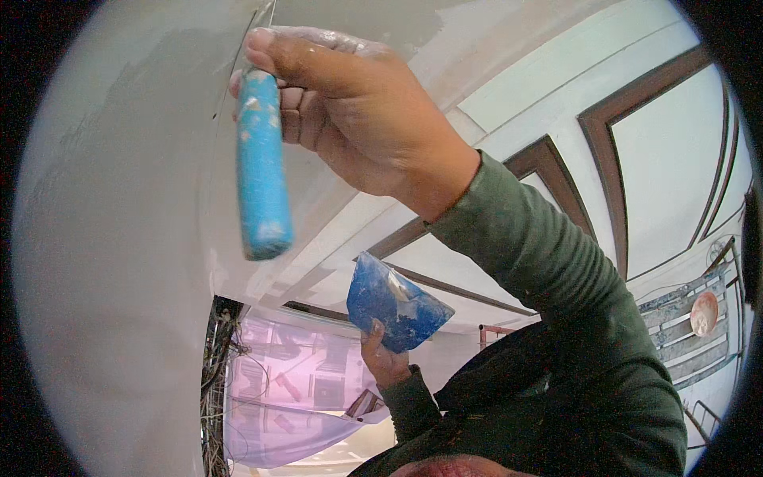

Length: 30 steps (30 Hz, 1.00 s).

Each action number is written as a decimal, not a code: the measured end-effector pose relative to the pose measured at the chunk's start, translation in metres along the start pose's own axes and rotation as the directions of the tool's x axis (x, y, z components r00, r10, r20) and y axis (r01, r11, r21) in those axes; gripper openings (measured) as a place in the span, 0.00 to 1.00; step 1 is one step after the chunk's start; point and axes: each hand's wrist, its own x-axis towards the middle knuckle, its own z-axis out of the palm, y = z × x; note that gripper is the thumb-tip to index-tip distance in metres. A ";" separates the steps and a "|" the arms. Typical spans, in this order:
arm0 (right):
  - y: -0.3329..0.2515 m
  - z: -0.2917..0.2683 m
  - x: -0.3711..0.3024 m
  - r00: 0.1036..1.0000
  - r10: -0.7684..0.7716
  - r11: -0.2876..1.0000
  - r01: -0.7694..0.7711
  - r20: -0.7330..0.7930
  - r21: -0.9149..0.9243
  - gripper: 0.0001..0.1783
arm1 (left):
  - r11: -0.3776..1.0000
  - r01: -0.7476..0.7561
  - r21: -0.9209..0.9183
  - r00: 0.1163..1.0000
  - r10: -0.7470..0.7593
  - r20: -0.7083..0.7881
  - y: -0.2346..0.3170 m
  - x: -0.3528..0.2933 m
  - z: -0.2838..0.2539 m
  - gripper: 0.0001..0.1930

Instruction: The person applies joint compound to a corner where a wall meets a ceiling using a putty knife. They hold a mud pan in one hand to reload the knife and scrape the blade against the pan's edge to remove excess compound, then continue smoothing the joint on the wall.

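Note:
My right hand (342, 103) reaches up and is closed at the top end of a blue handle (265, 183) spotted with white. The handle hangs down below the fingers. A thin blade edge shows above the hand against the pale plastered surface (119, 199), so the tool looks like a putty knife; most of its blade is hidden. Lower down and farther off, my left hand (385, 362) grips a blue, flat-sided filler board (397, 306) by its lower edge, thumb against the face. Whitish smears of filler lie on the board.
Tangled wires (218, 381) run along a dark gap beside a sheer purple sheet (294, 397). White panels with brown trim (612, 119) spread across the right. Over there, a round pinkish bowl (704, 313) rests on a grey slatted platform (675, 350).

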 end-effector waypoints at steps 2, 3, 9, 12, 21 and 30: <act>0.004 0.008 0.005 0.999 -0.025 0.999 0.026 -0.024 0.027 0.12 | 1.000 -0.011 -0.001 1.000 0.011 0.006 0.004 -0.002 -0.006 0.27; 0.006 0.012 0.007 0.997 -0.051 0.998 0.053 -0.052 0.045 0.11 | 1.000 -0.015 -0.005 1.000 0.015 0.014 0.005 -0.002 -0.008 0.27; 0.014 0.032 0.020 0.980 -0.102 0.988 0.120 -0.171 0.096 0.12 | 1.000 -0.007 0.018 0.999 0.008 -0.031 0.005 -0.001 -0.009 0.27; 0.009 0.037 0.025 0.977 -0.106 0.982 0.132 -0.182 0.138 0.12 | 1.000 -0.025 0.018 0.998 0.026 -0.065 0.003 0.000 -0.012 0.28; 0.005 0.019 -0.034 0.987 0.156 0.900 -0.160 -0.043 -0.405 0.24 | 0.998 -0.064 0.026 0.998 0.065 -0.011 0.009 0.005 -0.032 0.25; 0.002 -0.024 -0.012 0.928 -0.369 0.644 0.295 0.051 -0.706 0.27 | 1.000 0.016 0.026 1.000 -0.016 0.009 0.000 0.004 -0.014 0.24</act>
